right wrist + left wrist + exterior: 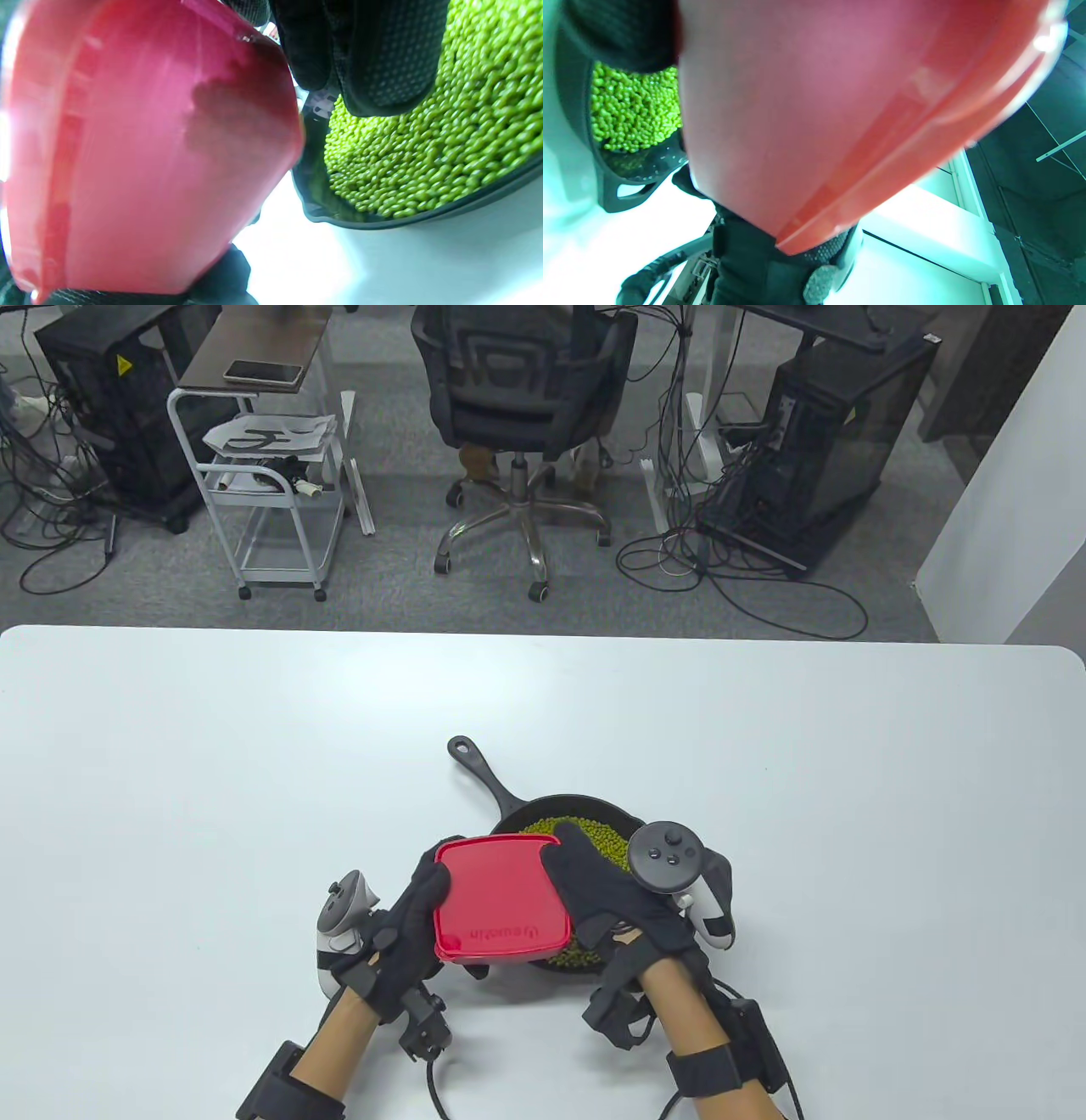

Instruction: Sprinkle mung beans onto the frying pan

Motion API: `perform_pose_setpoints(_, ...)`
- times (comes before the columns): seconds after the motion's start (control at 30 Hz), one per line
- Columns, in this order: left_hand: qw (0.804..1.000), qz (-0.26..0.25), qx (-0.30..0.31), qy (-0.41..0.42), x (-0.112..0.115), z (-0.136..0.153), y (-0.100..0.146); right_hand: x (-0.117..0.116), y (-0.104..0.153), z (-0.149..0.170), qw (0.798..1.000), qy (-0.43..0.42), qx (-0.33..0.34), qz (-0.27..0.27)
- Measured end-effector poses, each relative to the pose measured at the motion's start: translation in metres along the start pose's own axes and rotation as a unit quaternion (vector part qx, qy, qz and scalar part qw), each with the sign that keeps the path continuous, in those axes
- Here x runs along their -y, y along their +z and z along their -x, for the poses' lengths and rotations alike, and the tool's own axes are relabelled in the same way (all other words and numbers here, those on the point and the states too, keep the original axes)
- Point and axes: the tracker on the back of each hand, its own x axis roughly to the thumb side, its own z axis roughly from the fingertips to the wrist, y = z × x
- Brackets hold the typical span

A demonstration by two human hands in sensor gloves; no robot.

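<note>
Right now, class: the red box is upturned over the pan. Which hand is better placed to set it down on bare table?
Probably the left hand: it grips the red box on the side away from the frying pan, nearest bare table.

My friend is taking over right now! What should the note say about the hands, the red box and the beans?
Left hand grips the red square plastic box's left edge; right hand holds its right edge. The box is upside down above the black cast-iron frying pan on the white table.
Done: green mung beans already lie in the pan.
Left: whether any remain in the box can't be seen; then set it down.
</note>
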Motion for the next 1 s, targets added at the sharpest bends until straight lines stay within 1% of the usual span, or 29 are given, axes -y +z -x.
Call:
perform_pose_setpoints(0.07, 1.0, -0.001, 0.001, -0.005, 0.002, 0.0, -0.001, -0.001, 0.0, 0.002, 1.0, -0.017, -0.001, 0.013)
perform_pose_setpoints(0.17, 1.0, -0.025, 0.003, -0.012, 0.006, -0.001, -0.002, 0.0, 0.003, 0.004, 0.999, -0.024, 0.004, 0.042)
perform_pose_setpoints(0.27, 0.998, -0.063, 0.009, -0.006, 0.01, -0.001, -0.002, -0.001, 0.006, 0.004, 0.998, -0.034, 0.007, 0.057)
perform_pose_setpoints(0.3, 0.998, -0.067, 0.01, -0.004, 0.01, -0.001, -0.003, -0.001, 0.007, 0.004, 0.997, -0.037, 0.007, 0.066)
perform_pose_setpoints(0.37, 0.998, -0.058, 0.013, -0.002, 0.011, 0.0, -0.004, -0.002, 0.009, 0.005, 0.996, -0.046, 0.011, 0.072)
perform_pose_setpoints(0.53, 0.998, -0.061, 0.016, 0.007, 0.013, -0.001, -0.003, -0.006, 0.011, 0.005, 0.994, -0.052, 0.016, 0.091)
perform_pose_setpoints(0.6, 0.998, -0.059, 0.021, 0.013, 0.013, -0.001, -0.003, -0.009, 0.012, 0.007, 0.991, -0.074, 0.024, 0.106)
perform_pose_setpoints(0.8, 0.998, -0.063, 0.02, 0.005, 0.017, -0.002, -0.002, -0.011, 0.014, 0.011, 0.983, -0.126, 0.028, 0.128)
perform_pose_setpoints(0.87, 0.997, -0.068, 0.027, 0.001, 0.018, -0.002, -0.001, -0.011, 0.015, 0.011, 0.983, -0.116, 0.035, 0.135)
perform_pose_setpoints(1.0, 0.996, -0.083, 0.026, 0.003, 0.016, -0.003, -0.001, -0.012, 0.014, 0.012, 0.985, -0.112, 0.034, 0.127)
